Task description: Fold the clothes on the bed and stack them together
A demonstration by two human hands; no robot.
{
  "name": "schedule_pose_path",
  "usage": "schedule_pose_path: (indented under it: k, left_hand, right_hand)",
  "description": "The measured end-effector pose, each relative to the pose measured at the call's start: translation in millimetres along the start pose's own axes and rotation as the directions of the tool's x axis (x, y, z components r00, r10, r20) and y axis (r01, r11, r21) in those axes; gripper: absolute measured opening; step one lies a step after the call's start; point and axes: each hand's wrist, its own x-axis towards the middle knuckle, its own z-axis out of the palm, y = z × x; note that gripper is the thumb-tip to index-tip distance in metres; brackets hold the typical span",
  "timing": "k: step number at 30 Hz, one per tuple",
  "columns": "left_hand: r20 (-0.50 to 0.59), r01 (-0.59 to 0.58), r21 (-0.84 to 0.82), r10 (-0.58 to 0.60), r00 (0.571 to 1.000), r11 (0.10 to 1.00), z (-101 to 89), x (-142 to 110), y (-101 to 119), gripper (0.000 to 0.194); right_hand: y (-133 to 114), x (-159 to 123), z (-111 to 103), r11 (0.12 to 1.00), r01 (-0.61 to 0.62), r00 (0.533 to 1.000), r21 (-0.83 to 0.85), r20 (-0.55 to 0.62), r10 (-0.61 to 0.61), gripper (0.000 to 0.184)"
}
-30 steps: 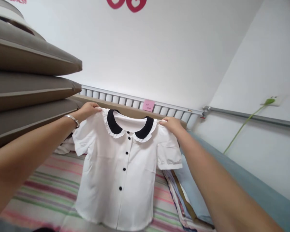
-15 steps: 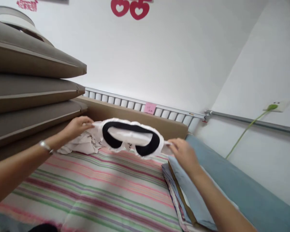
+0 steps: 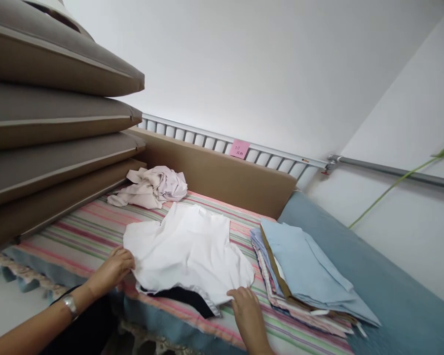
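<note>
A white short-sleeved top [image 3: 192,246] lies spread on the striped bedsheet [image 3: 92,222], its surface creased. A black part [image 3: 185,296] shows from beneath its near edge. My left hand [image 3: 116,266], with a silver bracelet on the wrist, has its fingers closed on the garment's left edge. At the lower right corner, my right hand [image 3: 246,305] pinches the cloth. Beside my right hand rests a stack of folded clothes [image 3: 307,266], light blue on top.
Large grey-brown cushions [image 3: 62,108] are piled on the left. A crumpled pale garment [image 3: 155,186] lies behind the top. Farther back stand a brown board [image 3: 214,167] and a white radiator [image 3: 192,136] bearing a pink note [image 3: 239,148]. Blue padding [image 3: 355,266] runs along the right.
The white top was held up in the air, stretched between both hands; now it lies on the sheet. Both hands have come down and nearer, and the view has tilted downward.
</note>
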Motion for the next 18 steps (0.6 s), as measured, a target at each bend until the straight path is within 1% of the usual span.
schedule_pose_path:
  k: [3, 5, 6, 8, 10, 11, 13, 15, 16, 17, 18]
  left_hand:
    - [-0.020, -0.013, -0.004, 0.013, 1.000, 1.000, -5.9, -13, 3, 0.018]
    - [-0.003, -0.004, -0.014, 0.004, 1.000, 1.000, -7.8, -23, 8, 0.018]
    - [0.019, 0.007, -0.020, -0.006, 1.000, 1.000, -7.9, -28, 11, 0.018]
    - [0.072, 0.042, -0.037, -0.039, 0.997, 0.998, -7.4, -36, 17, 0.017]
    - [0.098, 0.093, -0.065, -0.086, 0.991, 0.994, -8.3, -39, 21, 0.016]
    - [0.095, 0.117, -0.083, -0.109, 0.989, 0.990, -9.6, -37, 22, 0.017]
    - [0.064, 0.152, -0.111, -0.146, 0.987, 0.982, -12.8, -25, 24, 0.022]
    - [0.022, 0.181, -0.111, -0.179, 0.984, 0.977, -13.4, -5, 22, 0.027]
    - [0.004, 0.204, -0.101, -0.204, 0.979, 0.974, -11.6, 7, 20, 0.029]
    - [-0.011, 0.239, -0.082, -0.241, 0.971, 0.967, -8.3, 18, 16, 0.031]
    - [-0.024, 0.287, -0.056, -0.288, 0.957, 0.956, -3.4, 30, 12, 0.034]
  right_hand:
    - [3, -11, -1, 1.000, -0.014, 1.000, 0.024, -0.022, 0.014, 0.026]
    - [4, -20, -1, 0.999, -0.025, 0.999, 0.047, -0.022, 0.026, 0.027]
    - [4, -25, 0, 0.997, -0.029, 1.000, 0.067, 0.004, 0.028, 0.027]
    - [5, -33, 1, 0.988, -0.050, 0.992, 0.147, 0.119, 0.033, 0.024]
    - [8, -35, 0, 0.956, -0.115, 0.968, 0.271, 0.247, 0.047, 0.020]
    - [11, -33, -1, 0.930, -0.165, 0.957, 0.328, 0.282, 0.070, 0.021]
    - [23, -24, -3, 0.878, -0.272, 0.947, 0.394, 0.271, 0.172, 0.032]
    - [43, -10, -3, 0.841, -0.371, 0.928, 0.393, 0.198, 0.317, 0.040]
    - [54, -3, 0, 0.818, -0.435, 0.900, 0.377, 0.168, 0.401, 0.043]
    - [66, 4, 3, 0.783, -0.512, 0.857, 0.352, 0.153, 0.492, 0.045]
    - [78, 9, 8, 0.737, -0.594, 0.801, 0.323, 0.155, 0.578, 0.049]
